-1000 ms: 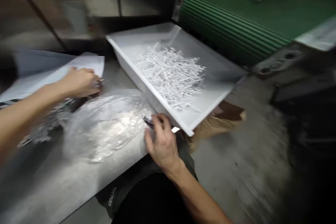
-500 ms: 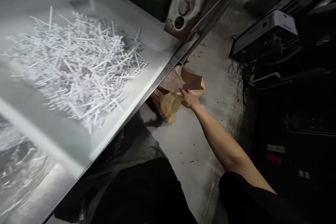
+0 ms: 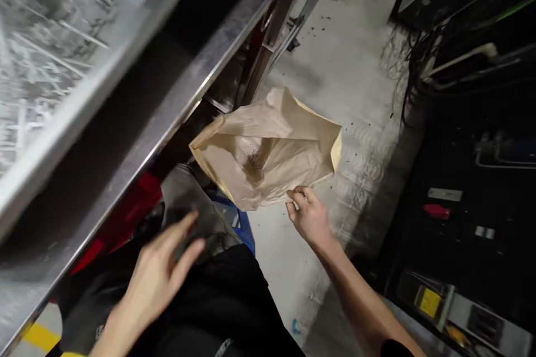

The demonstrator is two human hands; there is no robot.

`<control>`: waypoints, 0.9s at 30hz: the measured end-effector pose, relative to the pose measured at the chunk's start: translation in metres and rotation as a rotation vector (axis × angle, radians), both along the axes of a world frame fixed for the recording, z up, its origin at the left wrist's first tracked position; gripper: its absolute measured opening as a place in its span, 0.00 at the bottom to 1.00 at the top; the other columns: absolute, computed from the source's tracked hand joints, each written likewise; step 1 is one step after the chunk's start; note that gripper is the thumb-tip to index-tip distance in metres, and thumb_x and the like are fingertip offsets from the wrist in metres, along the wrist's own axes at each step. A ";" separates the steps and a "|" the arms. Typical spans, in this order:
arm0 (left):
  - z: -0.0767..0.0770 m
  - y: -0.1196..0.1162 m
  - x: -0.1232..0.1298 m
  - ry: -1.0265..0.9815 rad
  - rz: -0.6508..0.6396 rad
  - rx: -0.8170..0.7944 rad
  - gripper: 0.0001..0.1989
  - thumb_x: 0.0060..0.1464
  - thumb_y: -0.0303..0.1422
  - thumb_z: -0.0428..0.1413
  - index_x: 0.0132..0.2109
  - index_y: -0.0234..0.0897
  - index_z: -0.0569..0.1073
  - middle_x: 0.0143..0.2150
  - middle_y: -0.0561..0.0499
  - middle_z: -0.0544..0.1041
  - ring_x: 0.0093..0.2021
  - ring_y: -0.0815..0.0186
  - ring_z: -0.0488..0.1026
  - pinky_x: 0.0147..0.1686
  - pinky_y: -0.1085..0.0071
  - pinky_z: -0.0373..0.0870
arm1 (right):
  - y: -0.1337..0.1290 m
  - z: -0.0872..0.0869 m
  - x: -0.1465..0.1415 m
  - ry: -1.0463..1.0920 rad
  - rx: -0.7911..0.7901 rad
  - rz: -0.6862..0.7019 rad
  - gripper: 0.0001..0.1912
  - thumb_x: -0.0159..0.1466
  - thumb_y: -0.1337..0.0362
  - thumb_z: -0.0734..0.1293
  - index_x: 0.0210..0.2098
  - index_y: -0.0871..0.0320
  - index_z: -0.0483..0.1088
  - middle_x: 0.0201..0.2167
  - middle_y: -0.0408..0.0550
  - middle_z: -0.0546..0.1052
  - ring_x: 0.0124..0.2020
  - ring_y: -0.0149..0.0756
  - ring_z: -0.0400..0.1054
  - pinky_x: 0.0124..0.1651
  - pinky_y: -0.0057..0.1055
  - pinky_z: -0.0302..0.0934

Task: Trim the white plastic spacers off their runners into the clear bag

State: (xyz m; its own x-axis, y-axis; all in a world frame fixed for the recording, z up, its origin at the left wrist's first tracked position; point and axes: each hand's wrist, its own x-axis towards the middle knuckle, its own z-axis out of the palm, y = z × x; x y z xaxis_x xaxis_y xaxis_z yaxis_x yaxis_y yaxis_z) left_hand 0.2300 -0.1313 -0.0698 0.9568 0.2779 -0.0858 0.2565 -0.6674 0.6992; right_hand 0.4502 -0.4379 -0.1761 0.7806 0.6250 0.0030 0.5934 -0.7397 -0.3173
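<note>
A white tray point(image 3: 90, 86) heaped with thin white pieces point(image 3: 46, 61) fills the upper left of the frame, on a metal table point(image 3: 104, 178) whose hard, straight edge slants from lower left to top centre. The left hand point(image 3: 157, 268), blurred at lower left, has its thumb and fingers spread and nothing between them; it is just beside the table edge, so room on that side looks tight.

The brown paper bag point(image 3: 288, 162) gapes upward in the middle of the frame, its left corner near the table edge. It should be light, the walls soft and easily creased, the folded rim a little stiffer; a sharp tug could tear it. A pale patch shows inside, too unclear to name, and the base is hidden, so any load is hard to judge. The rim's near side and right corner look like the best places to hold.

The right hand point(image 3: 310, 217), right of centre, has bent fingers and thumb close at the near rim; I cannot tell whether paper is pinched between them. Further right, bare floor point(image 3: 360, 89) leaves open room, up to the dark machine point(image 3: 460, 245) and its loose cables point(image 3: 410, 67).
</note>
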 end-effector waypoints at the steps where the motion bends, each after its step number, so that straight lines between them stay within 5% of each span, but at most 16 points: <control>1: -0.012 0.005 0.030 -0.006 0.051 0.010 0.26 0.70 0.54 0.54 0.70 0.61 0.71 0.48 0.45 0.85 0.43 0.48 0.85 0.36 0.56 0.85 | -0.005 -0.001 -0.004 -0.013 0.020 -0.010 0.13 0.68 0.72 0.66 0.45 0.57 0.83 0.45 0.56 0.81 0.42 0.45 0.80 0.46 0.38 0.77; 4: -0.043 0.031 0.123 0.048 0.122 0.175 0.30 0.67 0.53 0.58 0.69 0.45 0.75 0.61 0.37 0.80 0.60 0.41 0.80 0.55 0.48 0.81 | -0.021 -0.003 -0.014 -0.050 0.064 -0.048 0.15 0.68 0.73 0.65 0.47 0.57 0.82 0.47 0.57 0.82 0.45 0.45 0.81 0.47 0.38 0.78; 6: -0.060 0.049 0.176 0.225 0.123 0.220 0.44 0.59 0.55 0.67 0.76 0.47 0.66 0.77 0.36 0.64 0.69 0.35 0.72 0.64 0.45 0.74 | -0.029 -0.003 -0.017 -0.070 0.084 -0.067 0.15 0.67 0.73 0.65 0.47 0.56 0.82 0.47 0.56 0.82 0.45 0.45 0.81 0.45 0.38 0.79; 8: -0.077 0.063 0.211 0.401 0.187 0.180 0.56 0.53 0.54 0.73 0.80 0.46 0.57 0.76 0.35 0.65 0.68 0.39 0.74 0.65 0.46 0.74 | -0.036 -0.001 -0.016 -0.091 0.103 -0.074 0.15 0.66 0.72 0.66 0.46 0.55 0.83 0.46 0.55 0.82 0.44 0.44 0.81 0.44 0.38 0.79; 9: -0.085 0.068 0.222 0.460 0.206 0.159 0.53 0.55 0.52 0.72 0.79 0.43 0.59 0.72 0.35 0.70 0.65 0.42 0.76 0.63 0.48 0.75 | -0.039 0.001 -0.013 -0.104 0.114 -0.074 0.15 0.66 0.72 0.66 0.46 0.55 0.83 0.45 0.54 0.82 0.43 0.44 0.81 0.44 0.38 0.79; 12: -0.104 0.075 0.232 0.571 0.233 0.120 0.27 0.68 0.45 0.65 0.67 0.37 0.72 0.61 0.40 0.78 0.58 0.52 0.79 0.57 0.51 0.80 | -0.049 0.011 -0.001 -0.153 0.148 -0.064 0.14 0.64 0.71 0.67 0.44 0.54 0.83 0.45 0.52 0.82 0.41 0.42 0.82 0.39 0.35 0.79; 14: -0.109 0.074 0.229 0.593 0.255 0.102 0.19 0.71 0.41 0.62 0.62 0.37 0.75 0.61 0.42 0.78 0.57 0.55 0.79 0.56 0.53 0.81 | -0.056 0.024 0.006 -0.188 0.161 -0.058 0.14 0.63 0.72 0.67 0.44 0.54 0.82 0.45 0.51 0.82 0.40 0.41 0.82 0.36 0.33 0.77; 21: -0.096 0.070 0.217 0.481 0.396 0.090 0.21 0.70 0.42 0.62 0.63 0.37 0.75 0.62 0.42 0.77 0.58 0.54 0.78 0.56 0.52 0.81 | -0.074 0.097 0.000 -0.271 0.146 0.053 0.08 0.62 0.71 0.69 0.38 0.54 0.78 0.38 0.46 0.82 0.35 0.37 0.80 0.36 0.31 0.75; 24: -0.089 0.058 0.222 0.422 0.335 0.028 0.20 0.70 0.42 0.62 0.63 0.37 0.75 0.63 0.41 0.77 0.59 0.54 0.78 0.57 0.51 0.81 | -0.085 0.107 -0.003 -0.180 0.005 0.052 0.03 0.64 0.68 0.70 0.35 0.53 0.76 0.35 0.47 0.81 0.34 0.38 0.79 0.38 0.33 0.73; 27: -0.080 0.028 0.216 0.343 0.154 -0.131 0.24 0.71 0.42 0.62 0.66 0.36 0.73 0.63 0.41 0.77 0.58 0.54 0.79 0.58 0.50 0.80 | -0.110 0.102 0.000 0.004 -0.191 -0.057 0.11 0.65 0.69 0.69 0.26 0.52 0.71 0.33 0.50 0.80 0.36 0.42 0.79 0.38 0.35 0.71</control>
